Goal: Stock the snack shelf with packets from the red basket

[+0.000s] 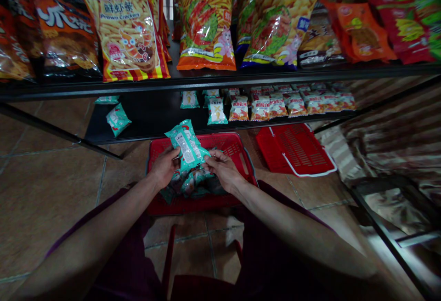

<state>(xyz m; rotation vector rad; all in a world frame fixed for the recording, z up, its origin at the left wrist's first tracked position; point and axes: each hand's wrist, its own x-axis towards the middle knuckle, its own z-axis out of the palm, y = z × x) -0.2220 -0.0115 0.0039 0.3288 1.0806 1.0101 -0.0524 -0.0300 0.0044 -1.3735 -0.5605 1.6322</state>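
Note:
Between both hands is a teal snack packet [188, 147], its white printed label facing up. My left hand [166, 167] is closed on the packet's left edge, and my right hand [222, 170] pinches its lower right corner. The packet hangs over a red basket [193, 207] on the floor. More snack packets [196, 179] lie heaped inside that basket, partly covered by the held one and my hands. On the lower black shelf [151, 112] just ahead, a tilted teal packet [118, 119] lies at the left and a teal packet [217, 110] stands near the middle.
Small white-and-red packets [277, 103] line the lower shelf's right half. Large chip bags, including prawn crackers [127, 25], fill the upper shelf [206, 80] above. A second red basket [292, 149] with a white handle sits at the right, near a dark metal frame [386, 227].

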